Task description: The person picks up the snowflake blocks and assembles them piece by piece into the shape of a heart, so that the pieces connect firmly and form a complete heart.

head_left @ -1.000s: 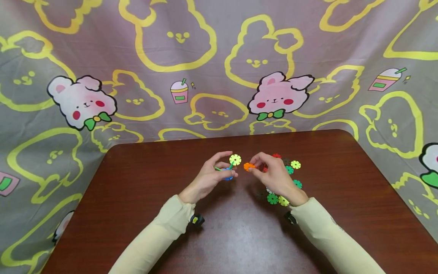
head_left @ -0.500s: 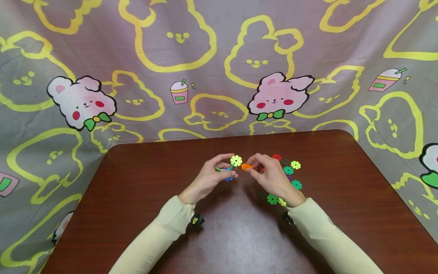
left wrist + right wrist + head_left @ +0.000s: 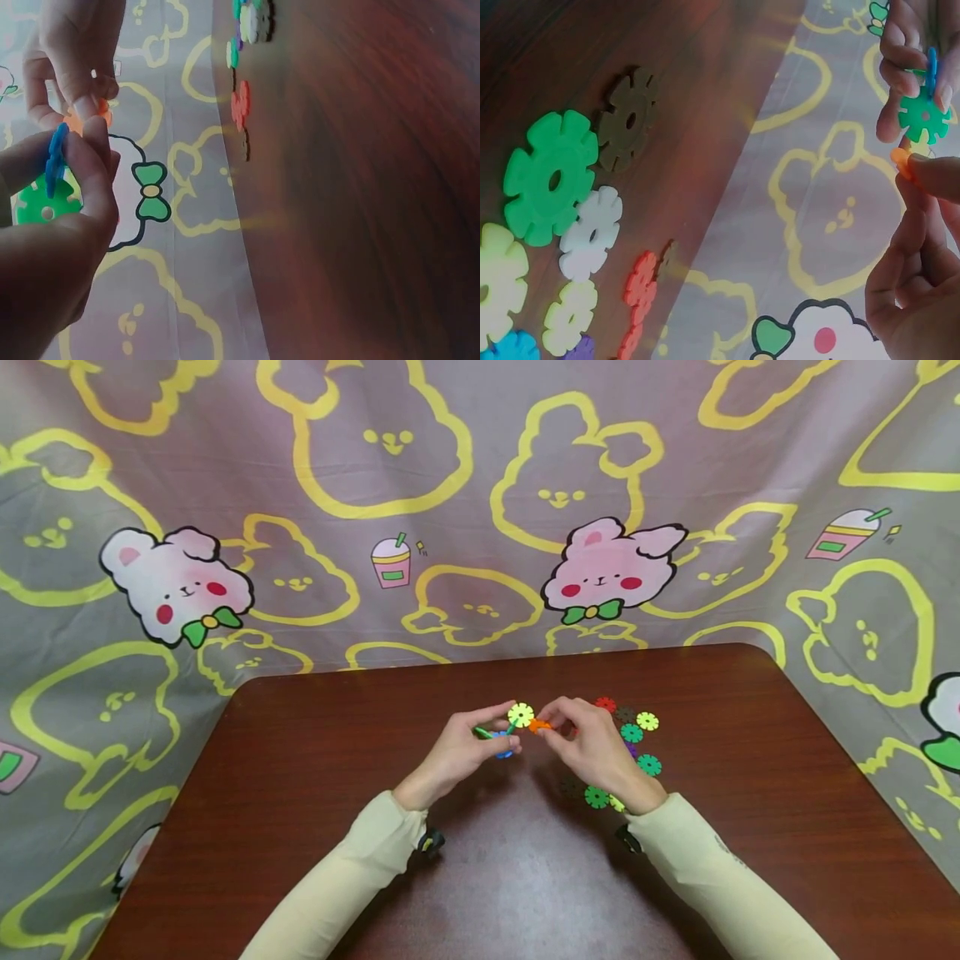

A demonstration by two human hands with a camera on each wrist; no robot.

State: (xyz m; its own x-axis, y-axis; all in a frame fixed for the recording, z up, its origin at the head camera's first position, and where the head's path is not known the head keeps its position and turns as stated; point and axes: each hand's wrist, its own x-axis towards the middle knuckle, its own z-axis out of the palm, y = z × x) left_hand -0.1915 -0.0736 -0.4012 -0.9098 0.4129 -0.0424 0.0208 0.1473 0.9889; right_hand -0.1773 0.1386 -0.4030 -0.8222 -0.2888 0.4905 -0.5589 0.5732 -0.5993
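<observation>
My left hand (image 3: 453, 753) grips a small cluster of joined notched plastic discs between thumb and fingers. In it show a blue disc (image 3: 55, 159), a green disc (image 3: 925, 118) and a yellow disc (image 3: 521, 715), which stands at the cluster's right side. From the right, my right hand (image 3: 596, 750) pinches an orange notched disc (image 3: 537, 725) by thumb and fingertips. The orange disc's edge sits right at the yellow disc's rim in the head view. Both hands are raised above the brown table (image 3: 495, 877), and fingers hide part of the cluster.
Loose notched discs lie on the table beyond and beneath the right hand, among them a red disc (image 3: 606, 704), a yellow-green disc (image 3: 647, 721), a green disc (image 3: 553, 178), a white disc (image 3: 591, 234) and a brown disc (image 3: 628, 120). A patterned curtain (image 3: 480, 552) stands behind the table.
My right hand has moved slightly left with the orange disc, closing the gap to the yellow disc. The cluster in my left hand has shifted a little right and down.
</observation>
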